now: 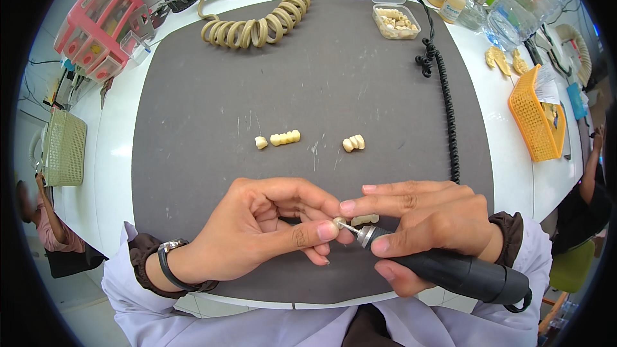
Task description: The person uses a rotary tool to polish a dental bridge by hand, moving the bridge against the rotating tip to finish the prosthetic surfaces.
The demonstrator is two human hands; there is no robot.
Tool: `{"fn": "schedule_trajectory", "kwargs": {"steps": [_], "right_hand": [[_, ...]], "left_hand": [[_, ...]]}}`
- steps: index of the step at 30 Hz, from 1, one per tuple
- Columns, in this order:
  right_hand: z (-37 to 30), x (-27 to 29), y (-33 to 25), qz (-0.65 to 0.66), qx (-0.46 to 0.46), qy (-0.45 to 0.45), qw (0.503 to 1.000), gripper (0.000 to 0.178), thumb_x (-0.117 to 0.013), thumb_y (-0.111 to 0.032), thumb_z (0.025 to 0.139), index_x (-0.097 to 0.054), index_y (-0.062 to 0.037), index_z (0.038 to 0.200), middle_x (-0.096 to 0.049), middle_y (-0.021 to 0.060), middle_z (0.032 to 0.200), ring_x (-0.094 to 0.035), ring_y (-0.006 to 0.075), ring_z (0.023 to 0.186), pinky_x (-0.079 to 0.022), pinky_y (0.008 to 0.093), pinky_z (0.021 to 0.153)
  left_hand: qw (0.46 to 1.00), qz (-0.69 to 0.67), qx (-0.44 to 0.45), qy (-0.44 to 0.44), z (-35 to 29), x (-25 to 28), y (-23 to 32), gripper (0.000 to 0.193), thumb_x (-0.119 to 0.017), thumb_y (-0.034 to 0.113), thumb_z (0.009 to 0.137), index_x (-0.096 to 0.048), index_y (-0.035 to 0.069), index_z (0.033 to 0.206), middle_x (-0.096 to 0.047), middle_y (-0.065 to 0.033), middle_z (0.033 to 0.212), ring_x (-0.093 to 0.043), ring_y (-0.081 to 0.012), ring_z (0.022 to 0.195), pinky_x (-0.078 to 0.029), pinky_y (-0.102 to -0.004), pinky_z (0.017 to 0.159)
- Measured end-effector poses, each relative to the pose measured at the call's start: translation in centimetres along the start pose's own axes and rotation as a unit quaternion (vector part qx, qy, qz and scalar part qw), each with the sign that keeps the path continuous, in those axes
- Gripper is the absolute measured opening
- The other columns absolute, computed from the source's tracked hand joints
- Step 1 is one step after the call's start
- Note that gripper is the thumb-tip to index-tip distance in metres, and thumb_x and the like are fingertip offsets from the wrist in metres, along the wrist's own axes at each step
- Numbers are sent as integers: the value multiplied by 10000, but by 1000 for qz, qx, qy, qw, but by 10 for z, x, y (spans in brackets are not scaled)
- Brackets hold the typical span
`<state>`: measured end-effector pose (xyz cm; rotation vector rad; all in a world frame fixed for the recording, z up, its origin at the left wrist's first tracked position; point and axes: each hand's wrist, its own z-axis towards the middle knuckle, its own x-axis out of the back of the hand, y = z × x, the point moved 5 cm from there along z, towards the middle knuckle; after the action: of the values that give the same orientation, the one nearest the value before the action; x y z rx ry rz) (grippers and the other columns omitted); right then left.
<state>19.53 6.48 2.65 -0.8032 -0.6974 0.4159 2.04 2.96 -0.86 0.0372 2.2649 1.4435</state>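
Observation:
Between the thumb and fingertips of my left hand (276, 215) is a small cream dental crown (339, 222). My right hand (430, 222) is wrapped round a black dental handpiece (459, 273), its thin metal bur meeting the crown. My right index fingertip rests close to the left fingers. Just beyond the bur, a dental bridge (365, 220) lies on the grey mat, partly hidden by my right hand. Farther up the mat are a single crown (260, 142), a longer tooth-coloured bridge (285, 137) and a short bridge (353, 143).
A coiled black cord (447, 109) runs down the mat's right side. At the back lie a beige coiled hose (257, 31) and a clear box of teeth (396, 22). Orange (536, 115) and green (66, 148) baskets flank the mat. People sit at both sides.

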Motion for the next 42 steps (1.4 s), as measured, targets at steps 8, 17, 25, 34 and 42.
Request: {"fn": "schedule_trajectory", "kwargs": {"steps": [8, 17, 25, 34, 42], "right_hand": [[0, 0, 0, 3, 4, 0, 1000, 126, -747, -11, 731, -693, -12, 845, -694, 100, 802, -706, 307, 1018, -581, 455, 895], [0, 0, -2, 2, 4, -3, 1000, 134, -747, -10, 738, -690, -17, 859, -696, 101, 829, -705, 305, 1018, -581, 446, 896], [0, -2, -3, -17, 14, -6, 1000, 135, -757, -2, 730, -686, -28, 842, -693, 113, 842, -706, 295, 1014, -590, 429, 884], [0, -2, -3, 1, 11, -10, 1000, 122, -742, 6, 744, -681, -19, 846, -690, 125, 835, -703, 314, 1020, -587, 442, 886], [0, 0, -2, 12, 11, -10, 1000, 112, -732, 7, 753, -679, -16, 849, -689, 125, 819, -701, 322, 1025, -583, 446, 894]], "left_hand": [[1000, -2, 0, -2, 0, 0, -1, 199, -654, 4, 919, -610, -82, 1092, -690, -198, 949, -694, -183, 772, -628, -327, 704], [1000, 8, -10, -8, 0, 0, 0, 189, -662, 2, 914, -602, -78, 1074, -686, -186, 950, -693, -180, 791, -625, -312, 710], [999, 25, -11, -41, -2, 1, -1, 216, -670, 25, 921, -605, -66, 1106, -667, -148, 1017, -669, -168, 975, -616, -272, 786], [999, 28, -15, -42, -2, 1, -2, 207, -670, 27, 921, -604, -65, 1094, -656, -143, 1017, -656, -153, 961, -617, -273, 789], [999, 31, -18, -41, -1, 1, -2, 209, -670, 31, 921, -605, -63, 1096, -665, -147, 1017, -664, -162, 973, -619, -276, 784]]}}
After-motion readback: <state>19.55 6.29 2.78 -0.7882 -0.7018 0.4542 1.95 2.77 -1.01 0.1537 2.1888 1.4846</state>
